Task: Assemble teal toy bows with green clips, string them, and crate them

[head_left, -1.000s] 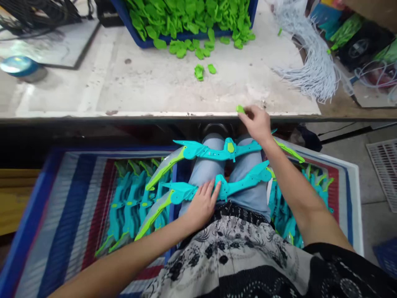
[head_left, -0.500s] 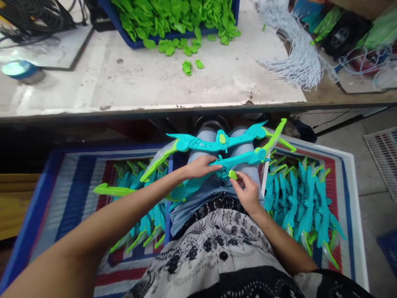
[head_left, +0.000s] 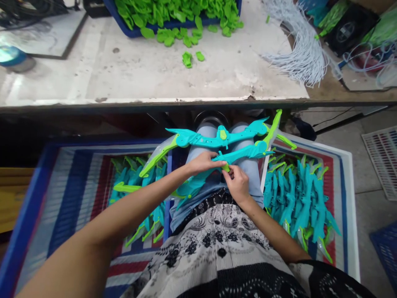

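Note:
Across my lap lies a turquoise toy bow (head_left: 242, 154) with lime-green tips. My left hand (head_left: 204, 162) is closed round its middle. A small lime-green plastic piece (head_left: 226, 167) sits at the bow's centre, pinched between the thumb and fingers of my right hand (head_left: 238, 183). The piece touches the bow there; whether it is seated cannot be seen behind the fingers. Just beyond, over my knees, rests a second turquoise bow (head_left: 206, 141), which has a green piece (head_left: 223, 134) in its centre.
On the worktable (head_left: 133, 78) ahead stands a blue bin (head_left: 130, 32) heaped with green pieces, some spilled in front. White cords (head_left: 300, 62) lie at the right. Crates flank me: a blue-rimmed one (head_left: 37, 182) left and a white one (head_left: 349, 198) right, both holding several bows.
My right hand has moved up and left, bringing the green piece from beside the bow onto its centre. My left hand keeps its hold. The view has shifted slightly.

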`<action>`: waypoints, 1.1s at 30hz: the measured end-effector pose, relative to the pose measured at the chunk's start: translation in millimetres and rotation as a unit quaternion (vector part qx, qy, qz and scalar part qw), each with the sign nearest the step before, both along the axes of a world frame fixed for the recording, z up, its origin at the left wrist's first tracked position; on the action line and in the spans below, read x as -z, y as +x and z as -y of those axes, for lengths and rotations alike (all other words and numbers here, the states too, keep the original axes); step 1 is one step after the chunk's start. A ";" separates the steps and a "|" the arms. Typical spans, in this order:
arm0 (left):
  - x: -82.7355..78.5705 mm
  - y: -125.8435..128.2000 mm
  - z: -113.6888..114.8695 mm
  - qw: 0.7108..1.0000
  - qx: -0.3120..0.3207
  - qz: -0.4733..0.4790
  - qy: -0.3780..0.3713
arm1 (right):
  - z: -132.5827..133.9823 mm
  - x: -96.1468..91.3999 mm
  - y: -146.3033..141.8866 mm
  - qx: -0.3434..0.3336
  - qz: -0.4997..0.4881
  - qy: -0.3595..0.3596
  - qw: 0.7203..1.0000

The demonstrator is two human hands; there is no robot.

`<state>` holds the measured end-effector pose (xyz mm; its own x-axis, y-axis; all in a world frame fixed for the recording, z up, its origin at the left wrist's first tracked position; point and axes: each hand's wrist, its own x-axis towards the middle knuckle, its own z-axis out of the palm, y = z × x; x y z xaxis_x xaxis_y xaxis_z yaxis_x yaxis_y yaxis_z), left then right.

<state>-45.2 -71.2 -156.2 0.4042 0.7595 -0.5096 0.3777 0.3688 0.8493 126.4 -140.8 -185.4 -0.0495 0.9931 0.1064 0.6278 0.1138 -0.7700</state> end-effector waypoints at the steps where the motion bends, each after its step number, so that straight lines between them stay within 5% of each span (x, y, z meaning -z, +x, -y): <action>1: -0.5 1.9 -0.5 0.999 -0.001 -0.029 0.028 | -0.2 1.6 -0.6 0.019 -0.023 -0.026 0.999; 5: -5.3 9.2 1.6 0.999 -0.004 -0.036 0.034 | -4.2 5.4 -0.7 0.141 -0.192 -0.171 0.956; 10: -12.0 8.8 6.8 0.999 0.028 -0.002 0.026 | -6.4 5.7 -2.5 0.052 -0.397 -0.371 0.838; 14: -17.7 5.3 12.3 0.997 0.033 -0.041 0.063 | -9.2 9.0 3.1 0.024 -0.353 -0.359 0.864; 18: -28.0 6.0 29.2 0.960 0.081 -0.163 0.214 | -29.9 -23.0 30.2 -0.196 -0.130 -0.344 0.909; 21: -28.4 10.4 44.3 0.912 0.120 -0.257 0.297 | -60.3 -79.2 44.4 -0.431 0.032 -0.302 0.850; 23: -20.0 14.7 52.3 0.877 0.141 -0.319 0.330 | -91.6 -113.8 36.8 -0.492 0.033 -0.251 0.833; 25: -5.8 19.1 59.0 0.853 0.155 -0.352 0.353 | -135.0 -133.3 13.5 -0.423 0.022 -0.148 0.894; 27: 9.2 22.0 64.9 0.851 0.158 -0.342 0.367 | -189.6 -136.0 -20.5 -0.283 0.071 -0.015 0.956; 30: 22.2 19.6 69.8 0.883 0.128 -0.267 0.364 | -276.9 -122.6 -74.3 -0.138 0.185 0.070 0.970; 33: 21.0 9.8 62.5 0.940 0.031 -0.168 0.297 | -343.2 -107.3 -116.1 -0.098 0.258 0.090 0.957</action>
